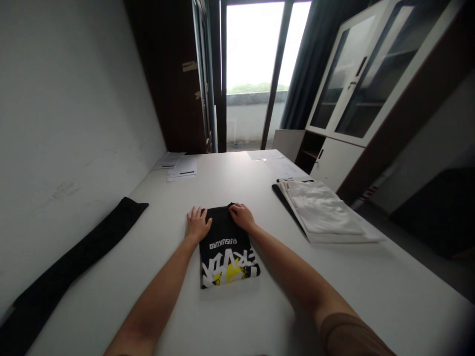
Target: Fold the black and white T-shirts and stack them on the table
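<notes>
A black T-shirt (pixel 224 230), folded into a compact rectangle, lies flat on the white table (pixel 230 183). Bold white lettering and a yellow patch cover its near half, with a smaller line of white letters above. My left hand (pixel 198 225) rests at its far left corner, fingers spread on the edge and the table beside it. At the far right corner, my right hand (pixel 243 217) has its fingers curled together on the fabric edge, gripping it. The undersides of both hands are hidden.
A stack of folded white and dark garments (pixel 322 207) lies at the table's right edge. Long black cloth (pixel 85 252) stretches along the left wall. Papers (pixel 181 168) lie at the far left, and more sheets (pixel 278 160) at the far right. Beyond stands a glass-door cabinet (pixel 352 74).
</notes>
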`<state>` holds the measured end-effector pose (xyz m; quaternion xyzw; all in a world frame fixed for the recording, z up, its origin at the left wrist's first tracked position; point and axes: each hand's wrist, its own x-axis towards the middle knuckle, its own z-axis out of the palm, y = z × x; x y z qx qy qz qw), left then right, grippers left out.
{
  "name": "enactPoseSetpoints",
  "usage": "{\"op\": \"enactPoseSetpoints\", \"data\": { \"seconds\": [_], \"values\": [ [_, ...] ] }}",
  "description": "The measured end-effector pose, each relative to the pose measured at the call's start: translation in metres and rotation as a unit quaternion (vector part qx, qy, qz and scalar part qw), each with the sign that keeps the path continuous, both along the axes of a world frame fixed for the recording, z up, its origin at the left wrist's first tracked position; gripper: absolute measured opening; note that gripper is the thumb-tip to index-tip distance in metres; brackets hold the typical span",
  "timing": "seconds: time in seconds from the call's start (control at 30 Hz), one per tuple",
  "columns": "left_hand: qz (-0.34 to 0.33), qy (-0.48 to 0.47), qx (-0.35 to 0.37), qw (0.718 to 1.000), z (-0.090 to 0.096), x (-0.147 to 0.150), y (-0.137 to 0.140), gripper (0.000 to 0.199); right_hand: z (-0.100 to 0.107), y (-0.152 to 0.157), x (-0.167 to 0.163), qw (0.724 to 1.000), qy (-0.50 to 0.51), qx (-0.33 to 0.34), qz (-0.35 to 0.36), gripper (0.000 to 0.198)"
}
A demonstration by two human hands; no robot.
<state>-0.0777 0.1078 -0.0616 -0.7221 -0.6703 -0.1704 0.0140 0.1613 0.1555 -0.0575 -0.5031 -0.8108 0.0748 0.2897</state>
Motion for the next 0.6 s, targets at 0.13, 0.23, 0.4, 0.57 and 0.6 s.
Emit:
{"op": "enactPoseSetpoints", "data": {
  "seconds": [0.13,0.23,0.4,0.57,0.6],
  "values": [
    [-0.072,-0.005,0.042,0.996,0.002,0.011,-0.004,0.049,0.001,0.0,-0.001,1.0,-0.003,0.002,0.0,0.021],
    [-0.13,-0.007,0.005,0.991,-0.001,0.017,-0.005,0.053,0.003,-0.001,-0.001,1.0,-0.009,0.0,-0.001,0.021],
    [-0.047,-0.014,-0.031,0.998,-0.007,0.006,-0.001,0.056,0.003,-0.002,-0.001,1.0,-0.012,0.003,0.0,0.021],
    [-0.031,-0.026,0.005,0.999,-0.004,0.0,0.002,0.052,0.002,-0.001,0.0,1.0,-0.007,0.008,0.002,0.02],
    [-0.06,-0.03,0.014,0.998,-0.003,0.001,0.001,0.051,0.002,-0.001,0.0,1.0,-0.008,0.006,0.001,0.02]
  ]
}}
